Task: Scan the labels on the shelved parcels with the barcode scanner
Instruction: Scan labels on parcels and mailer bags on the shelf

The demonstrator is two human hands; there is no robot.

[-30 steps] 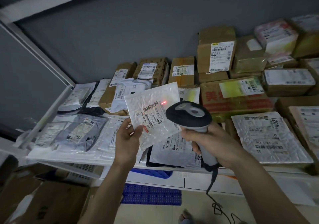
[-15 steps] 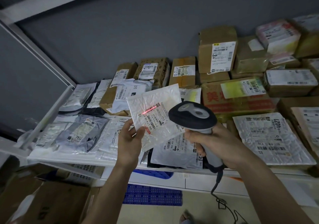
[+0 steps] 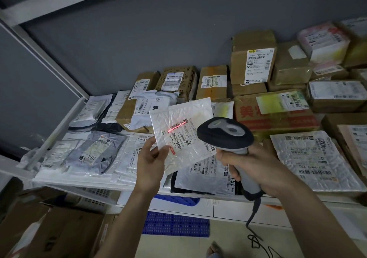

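Observation:
My left hand (image 3: 151, 163) pinches the lower left corner of a white bubble mailer (image 3: 181, 116), held up tilted above the shelf's front. A red scan line lies across the barcode on its label (image 3: 179, 133). My right hand (image 3: 256, 168) grips the handle of a black and grey barcode scanner (image 3: 225, 133), whose head points at that label from the right. The scanner's cable hangs down toward the floor.
The white shelf (image 3: 224, 204) carries many parcels: flat poly mailers (image 3: 93, 152) on the left, brown cardboard boxes (image 3: 252, 57) stacked at the back and right, a large bubble mailer (image 3: 311, 158) at the front right. Cardboard boxes (image 3: 49, 232) and blue crates (image 3: 174, 224) sit below.
The red scan light moved from a dot at the label's right edge onto the barcode as a line. Both hands and the mailer stayed nearly in place.

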